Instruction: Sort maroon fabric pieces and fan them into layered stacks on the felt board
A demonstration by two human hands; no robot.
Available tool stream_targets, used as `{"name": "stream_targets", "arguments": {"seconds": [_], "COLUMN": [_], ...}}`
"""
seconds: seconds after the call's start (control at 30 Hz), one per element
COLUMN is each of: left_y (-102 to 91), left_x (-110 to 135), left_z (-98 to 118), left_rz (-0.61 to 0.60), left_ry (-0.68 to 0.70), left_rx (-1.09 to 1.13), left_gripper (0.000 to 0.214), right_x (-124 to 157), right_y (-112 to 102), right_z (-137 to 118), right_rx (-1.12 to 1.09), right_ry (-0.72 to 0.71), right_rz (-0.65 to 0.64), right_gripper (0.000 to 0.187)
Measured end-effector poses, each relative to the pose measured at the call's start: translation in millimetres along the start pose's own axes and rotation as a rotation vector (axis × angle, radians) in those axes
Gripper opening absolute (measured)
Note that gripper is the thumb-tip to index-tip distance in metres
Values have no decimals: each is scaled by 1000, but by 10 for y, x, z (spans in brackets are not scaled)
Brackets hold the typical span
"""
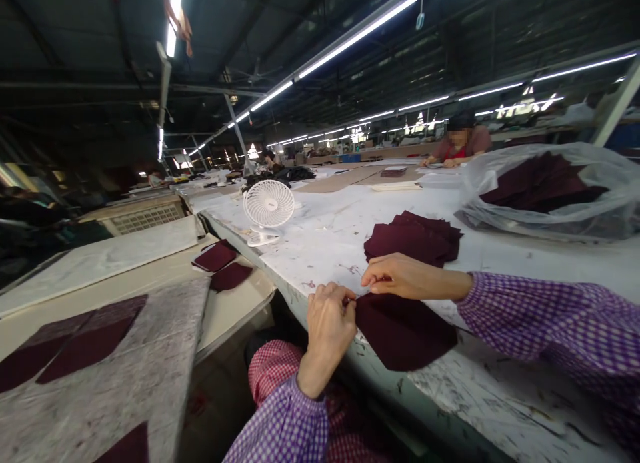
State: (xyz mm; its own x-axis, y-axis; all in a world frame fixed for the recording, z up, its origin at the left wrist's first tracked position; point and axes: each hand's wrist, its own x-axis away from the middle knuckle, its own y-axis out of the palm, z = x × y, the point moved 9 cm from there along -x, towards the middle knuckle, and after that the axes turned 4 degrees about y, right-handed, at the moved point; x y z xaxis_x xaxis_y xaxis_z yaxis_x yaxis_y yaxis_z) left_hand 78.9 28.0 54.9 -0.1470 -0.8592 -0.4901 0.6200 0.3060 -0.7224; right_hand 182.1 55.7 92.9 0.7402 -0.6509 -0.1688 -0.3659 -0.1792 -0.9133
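A dark maroon fabric piece (407, 333) lies at the near edge of the white table, its right part flat on the surface. My left hand (331, 320) pinches its left corner with closed fingers. Bent over the upper left edge of the same piece, my right hand (400, 276) has thumb and fingers drawn together near that corner; what its fingertips hold, if anything, is hidden. Just behind my right hand sits a stack of maroon fabric pieces (413, 236), fanned unevenly.
A clear plastic bag (550, 223) with more maroon pieces stands at the right. A small white fan (269, 204) is near the table's left edge. Lower at left, a cream surface (233, 316) and a grey sheet (165, 336) bear maroon pieces. Across the table a person (463, 146) leans forward.
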Motion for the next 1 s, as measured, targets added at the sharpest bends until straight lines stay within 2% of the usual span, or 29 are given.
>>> {"name": "stream_targets", "arguments": {"seconds": [0.1, 0.23, 0.4, 0.53, 0.7, 1.0], "left_y": [4, -22, -42, -51, -52, -39], "left_x": [-8, -7, 1, 11, 35, 59], "left_z": [-36, -75, -87, -77, -14, 112], "left_rz": [-9, -5, 9, 17, 8, -71], "left_ry": [-10, -43, -28, -3, 72, 201], "left_rx": [12, 46, 59, 85, 52, -139], "left_gripper": [15, 14, 14, 15, 17, 24], "right_x": [9, 22, 35, 63, 94, 112], "right_y": [120, 197, 208, 216, 218, 213], "right_z": [-26, -9, -46, -74, -78, -114], "right_rx": [-56, 18, 149, 172, 160, 155], "right_ry": [43, 63, 14, -27, -57, -98], "right_rz": [5, 56, 128, 151, 152, 81], "right_gripper": [10, 8, 9, 11, 14, 21]}}
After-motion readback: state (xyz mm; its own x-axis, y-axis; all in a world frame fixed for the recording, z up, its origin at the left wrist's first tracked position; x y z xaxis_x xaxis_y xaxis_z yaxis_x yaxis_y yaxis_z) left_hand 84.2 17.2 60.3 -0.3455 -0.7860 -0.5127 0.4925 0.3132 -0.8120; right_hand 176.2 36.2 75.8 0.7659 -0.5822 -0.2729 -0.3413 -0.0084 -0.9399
